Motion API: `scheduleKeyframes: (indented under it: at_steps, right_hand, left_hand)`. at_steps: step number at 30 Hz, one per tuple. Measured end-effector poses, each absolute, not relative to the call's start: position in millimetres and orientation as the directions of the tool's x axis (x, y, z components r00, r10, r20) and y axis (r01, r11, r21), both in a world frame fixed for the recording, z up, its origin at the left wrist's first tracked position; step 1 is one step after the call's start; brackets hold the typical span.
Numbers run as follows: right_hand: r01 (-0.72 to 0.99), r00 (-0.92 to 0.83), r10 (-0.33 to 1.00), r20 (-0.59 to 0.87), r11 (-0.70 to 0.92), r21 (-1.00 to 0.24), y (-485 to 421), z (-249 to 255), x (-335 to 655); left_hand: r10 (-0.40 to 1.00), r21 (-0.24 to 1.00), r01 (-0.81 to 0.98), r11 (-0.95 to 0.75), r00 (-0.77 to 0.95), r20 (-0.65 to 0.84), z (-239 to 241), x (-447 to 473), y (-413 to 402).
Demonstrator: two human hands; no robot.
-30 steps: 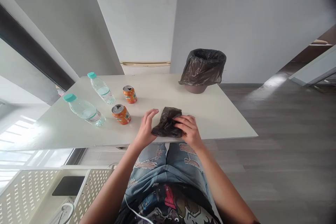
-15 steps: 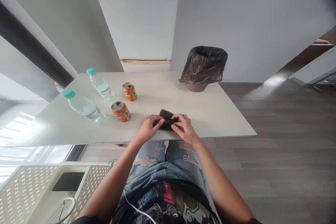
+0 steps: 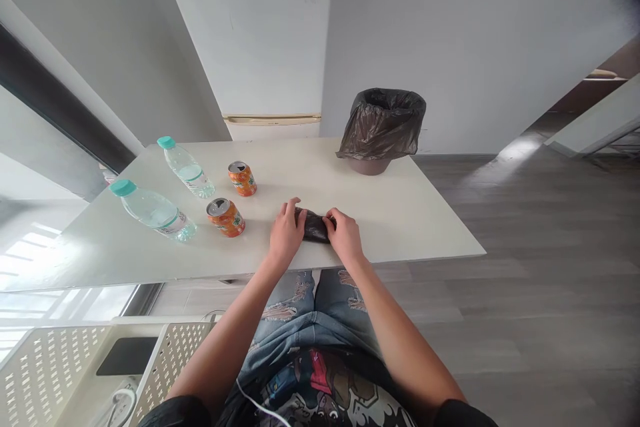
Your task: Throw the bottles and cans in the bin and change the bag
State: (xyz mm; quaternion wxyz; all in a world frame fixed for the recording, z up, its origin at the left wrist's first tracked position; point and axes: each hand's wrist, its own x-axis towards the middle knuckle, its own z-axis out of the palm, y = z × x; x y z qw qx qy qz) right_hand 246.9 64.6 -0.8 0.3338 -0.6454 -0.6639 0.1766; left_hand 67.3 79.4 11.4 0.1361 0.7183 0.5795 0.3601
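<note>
A small folded dark plastic bag (image 3: 314,226) lies on the white table (image 3: 400,213) near its front edge. My left hand (image 3: 286,235) presses on the bag's left end with fingers laid over it. My right hand (image 3: 344,236) grips the bag's right end, fingers curled on it. The bag is squeezed into a compact roll between both hands.
Two orange drink cans (image 3: 227,216) (image 3: 243,178) and two lying water bottles (image 3: 150,209) (image 3: 185,167) are at the left of the table. A bin lined with a dark bag (image 3: 381,129) stands at the back right. A white perforated crate (image 3: 75,373) sits lower left.
The loose crumpled bag has been folded down and flattened into a small roll. Both hands moved closer together and a little farther onto the table.
</note>
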Motion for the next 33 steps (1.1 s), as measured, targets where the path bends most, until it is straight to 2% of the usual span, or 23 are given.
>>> scheduleKeyframes:
  at_steps: [3,6,10,12,14,16,19,21,33]
  right_hand:
    - [0.791,0.034,0.976,0.214,0.105,-0.603,68,0,244]
    - [0.795,0.038,0.976,0.215,0.101,-0.598,69,-1,243]
    - [0.804,0.045,0.906,0.420,0.217,-0.554,61,-1,243]
    - [0.813,-0.100,0.858,0.503,0.362,-0.455,55,0,243]
    - [0.797,-0.295,0.838,0.460,0.481,-0.365,49,0,241]
    - [0.801,-0.395,0.853,0.340,0.501,-0.328,45,0,239]
    - [0.859,-0.373,0.909,0.186,0.414,-0.300,43,-3,237]
    - [0.886,-0.343,0.929,0.137,0.369,-0.281,43,-4,237]
    - [0.911,-0.276,0.955,0.108,0.296,-0.287,40,-5,237]
  left_hand:
    - [0.828,0.337,0.803,-0.491,0.309,0.468,10,66,70]
    - [0.736,0.204,0.729,-0.654,0.550,0.394,1,65,67]
    - [0.738,0.202,0.712,-0.673,0.628,0.246,-15,63,73]
    - [0.735,0.205,0.706,-0.678,0.646,0.208,-20,61,76]
    - [0.726,0.211,0.695,-0.688,0.658,0.198,-22,60,77]
    - [0.726,0.220,0.692,-0.687,0.657,0.203,-24,58,78]
    - [0.740,0.217,0.708,-0.672,0.641,0.203,-27,57,79]
    - [0.745,0.203,0.717,-0.667,0.638,0.193,-28,57,79]
    - [0.746,0.206,0.719,-0.664,0.616,0.255,-26,57,76]
